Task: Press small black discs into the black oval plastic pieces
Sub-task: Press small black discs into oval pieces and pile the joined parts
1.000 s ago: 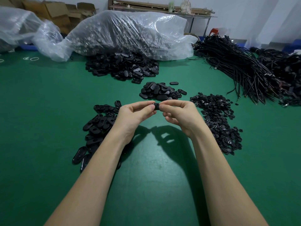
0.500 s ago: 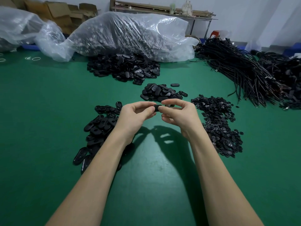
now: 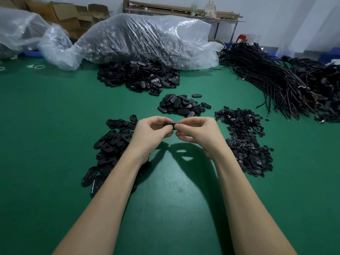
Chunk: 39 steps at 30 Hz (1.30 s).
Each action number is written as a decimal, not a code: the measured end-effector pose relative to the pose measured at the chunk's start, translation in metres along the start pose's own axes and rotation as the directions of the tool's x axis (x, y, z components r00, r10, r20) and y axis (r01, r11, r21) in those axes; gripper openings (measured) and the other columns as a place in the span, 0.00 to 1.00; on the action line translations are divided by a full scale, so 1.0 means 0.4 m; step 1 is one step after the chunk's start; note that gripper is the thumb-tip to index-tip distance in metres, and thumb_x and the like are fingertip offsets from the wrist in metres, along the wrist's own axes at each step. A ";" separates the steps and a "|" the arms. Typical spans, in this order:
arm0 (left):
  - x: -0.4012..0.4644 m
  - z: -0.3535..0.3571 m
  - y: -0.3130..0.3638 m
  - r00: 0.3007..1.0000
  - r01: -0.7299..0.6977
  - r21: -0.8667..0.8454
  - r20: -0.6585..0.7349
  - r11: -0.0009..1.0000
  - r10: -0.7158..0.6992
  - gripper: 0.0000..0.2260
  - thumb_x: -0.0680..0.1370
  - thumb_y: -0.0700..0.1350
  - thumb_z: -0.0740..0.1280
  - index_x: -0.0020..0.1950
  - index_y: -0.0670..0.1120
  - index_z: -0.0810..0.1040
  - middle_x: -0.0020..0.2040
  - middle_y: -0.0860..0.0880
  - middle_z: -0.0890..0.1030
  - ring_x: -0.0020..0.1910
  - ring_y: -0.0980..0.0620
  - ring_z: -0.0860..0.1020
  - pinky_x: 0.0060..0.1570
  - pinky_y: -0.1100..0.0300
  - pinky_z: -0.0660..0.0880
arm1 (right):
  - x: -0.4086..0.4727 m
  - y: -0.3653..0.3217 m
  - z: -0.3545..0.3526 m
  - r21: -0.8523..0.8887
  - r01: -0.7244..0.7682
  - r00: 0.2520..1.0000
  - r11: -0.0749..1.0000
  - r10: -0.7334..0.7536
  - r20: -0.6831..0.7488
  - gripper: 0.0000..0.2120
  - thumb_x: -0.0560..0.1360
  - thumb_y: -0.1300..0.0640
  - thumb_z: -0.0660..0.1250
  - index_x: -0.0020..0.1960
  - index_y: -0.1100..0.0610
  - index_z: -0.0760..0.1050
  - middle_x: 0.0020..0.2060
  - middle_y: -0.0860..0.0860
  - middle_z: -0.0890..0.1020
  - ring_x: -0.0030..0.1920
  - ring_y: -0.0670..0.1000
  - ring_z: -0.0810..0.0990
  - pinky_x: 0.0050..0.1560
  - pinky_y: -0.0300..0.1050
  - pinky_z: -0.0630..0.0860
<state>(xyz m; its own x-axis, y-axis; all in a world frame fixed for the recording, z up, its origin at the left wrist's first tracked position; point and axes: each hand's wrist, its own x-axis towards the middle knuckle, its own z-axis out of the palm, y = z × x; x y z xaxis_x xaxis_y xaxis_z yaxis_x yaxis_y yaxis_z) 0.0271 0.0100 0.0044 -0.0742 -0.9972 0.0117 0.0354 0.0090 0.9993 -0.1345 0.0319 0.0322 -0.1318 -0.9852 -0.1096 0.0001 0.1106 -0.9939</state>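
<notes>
Two hands meet at table centre | left hand (image 3: 150,131) and right hand (image 3: 197,132) pinch one oval piece (image 3: 172,123) by its ends | disc hidden | likely light, stiff, slick: grip edges | disc pile (image 3: 244,142) at 3 o'clock

Single head view, no second view sharing scene. Camera sitting on person's head, looking forward and down over both forearms across green table (image 3: 46,144). Hands falling near, around frame centre. Wide lens bending table edges, taking in plastic bags (image 3: 147,37) and far wall (image 3: 276,13) along top.
</notes>
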 end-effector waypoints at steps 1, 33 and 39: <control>-0.001 0.000 0.001 1.000 0.002 0.000 0.002 1.000 -0.002 0.05 0.76 0.35 0.73 0.49 0.43 0.86 0.44 0.45 0.87 0.45 0.49 0.86 0.51 0.60 0.82 | 0.001 0.000 0.000 -0.015 0.002 1.000 1.000 -0.002 -0.007 0.05 0.73 0.67 0.77 0.47 0.65 0.84 0.39 0.60 0.87 0.37 0.51 0.86 0.40 0.39 0.82; 0.001 0.010 -0.015 0.997 0.033 0.008 -0.073 0.999 -0.032 0.06 0.77 0.39 0.73 0.53 0.46 0.83 0.43 0.48 0.87 0.42 0.51 0.86 0.49 0.60 0.82 | 0.022 0.023 0.010 -0.117 0.035 0.999 0.992 -0.039 -0.026 0.03 0.73 0.62 0.77 0.46 0.60 0.84 0.37 0.54 0.87 0.36 0.51 0.87 0.41 0.44 0.84; -0.006 0.044 -0.019 1.000 -0.007 0.226 0.011 0.974 0.005 0.10 0.78 0.48 0.72 0.59 0.51 0.78 0.53 0.52 0.84 0.44 0.55 0.85 0.55 0.50 0.82 | 0.104 0.000 -0.042 -0.269 0.064 0.978 0.961 -0.114 -0.174 0.04 0.75 0.59 0.75 0.44 0.52 0.85 0.38 0.52 0.87 0.31 0.46 0.83 0.33 0.38 0.77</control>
<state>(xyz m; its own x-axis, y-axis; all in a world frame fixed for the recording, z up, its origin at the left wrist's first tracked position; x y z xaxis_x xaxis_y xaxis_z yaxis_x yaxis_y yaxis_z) 0.0095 0.0136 -0.0027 -0.0846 -0.9963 0.0169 -0.1905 0.0328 0.9811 -0.1568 -0.0067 0.0278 -0.3019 -0.9533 0.0087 -0.2752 0.0784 -0.9582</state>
